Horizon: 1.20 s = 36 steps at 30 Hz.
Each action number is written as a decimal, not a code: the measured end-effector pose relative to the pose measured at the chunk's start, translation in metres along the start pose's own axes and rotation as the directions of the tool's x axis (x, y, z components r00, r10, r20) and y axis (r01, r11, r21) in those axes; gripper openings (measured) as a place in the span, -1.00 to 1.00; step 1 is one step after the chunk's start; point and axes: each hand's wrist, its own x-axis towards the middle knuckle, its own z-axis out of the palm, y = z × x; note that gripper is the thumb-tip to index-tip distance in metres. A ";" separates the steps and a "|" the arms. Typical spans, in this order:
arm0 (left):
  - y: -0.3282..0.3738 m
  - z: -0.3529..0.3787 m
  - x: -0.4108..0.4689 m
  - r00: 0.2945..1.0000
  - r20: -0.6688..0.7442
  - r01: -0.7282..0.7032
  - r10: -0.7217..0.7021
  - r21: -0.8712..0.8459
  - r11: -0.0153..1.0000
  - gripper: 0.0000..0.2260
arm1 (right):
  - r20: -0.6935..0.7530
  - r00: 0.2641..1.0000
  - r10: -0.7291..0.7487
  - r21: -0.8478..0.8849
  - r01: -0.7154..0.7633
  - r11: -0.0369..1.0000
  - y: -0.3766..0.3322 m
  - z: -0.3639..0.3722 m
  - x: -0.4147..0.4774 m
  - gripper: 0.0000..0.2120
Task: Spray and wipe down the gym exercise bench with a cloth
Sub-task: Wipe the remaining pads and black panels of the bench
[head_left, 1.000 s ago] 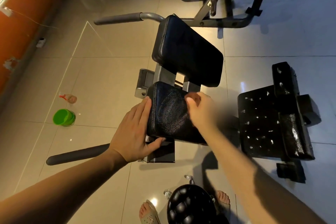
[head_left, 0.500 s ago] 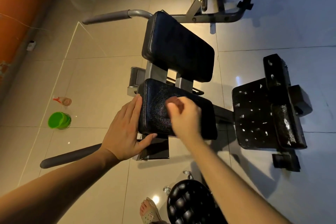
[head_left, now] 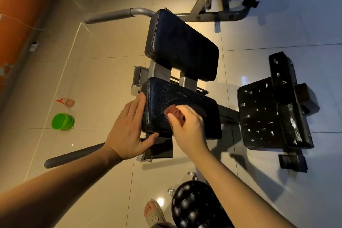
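— While the left hand (head_left: 127, 133) presses flat-fingered against the near black cracked-vinyl bench pad (head_left: 194, 102), where is the reddish-brown cloth (head_left: 175, 114)?

— On top of that pad, bunched in the right hand's (head_left: 187, 129) curled fingers.

My bench (head_left: 185, 53) is black, with thin pale crackly lines on the near pad. The cloth (head_left: 175, 112) in my right hand (head_left: 188, 128) is reddish brown. The little bucket (head_left: 62, 121) is bright green (the bottle (head_left: 67, 102) beside it has a red top). The side pad (head_left: 259, 114) is black with white specks.
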 end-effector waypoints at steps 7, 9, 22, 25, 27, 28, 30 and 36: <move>-0.001 0.000 0.000 1.000 -0.015 -0.009 0.010 0.027 1.000 0.02 | -0.167 0.922 0.348 -0.141 -0.372 0.917 0.076 -0.045 0.037 -0.86; 0.000 0.001 0.001 1.000 -0.016 -0.005 0.005 0.036 0.999 0.04 | -0.133 0.954 0.269 -0.064 -0.280 0.958 0.044 -0.026 0.048 -0.86; 0.000 0.002 0.000 1.000 -0.018 0.019 -0.018 0.031 0.999 -0.01 | -0.164 0.946 0.280 -0.103 -0.299 0.949 0.044 -0.027 0.050 -0.87; 0.000 0.003 0.000 1.000 -0.023 0.021 -0.021 0.032 0.999 -0.01 | -0.045 0.994 0.095 -0.010 -0.096 0.995 0.008 -0.002 0.031 -0.85; 0.000 0.003 0.000 1.000 -0.024 0.021 -0.020 0.030 0.999 0.00 | -0.028 0.997 0.072 -0.006 -0.072 0.997 0.025 -0.006 0.008 -0.85; 0.001 0.003 0.000 1.000 -0.022 0.020 -0.019 0.036 0.999 0.01 | -0.043 0.991 0.128 -0.028 -0.129 0.991 0.041 -0.017 0.003 -0.86; 0.001 0.003 0.000 0.999 -0.028 0.022 -0.021 0.046 0.999 0.02 | -0.088 0.956 0.279 -0.117 -0.288 0.951 0.069 -0.040 0.010 -0.89; 0.005 0.001 0.001 0.999 -0.015 0.040 -0.039 0.045 0.998 0.02 | -0.104 0.978 0.180 -0.027 -0.183 0.983 0.022 -0.005 0.029 -0.85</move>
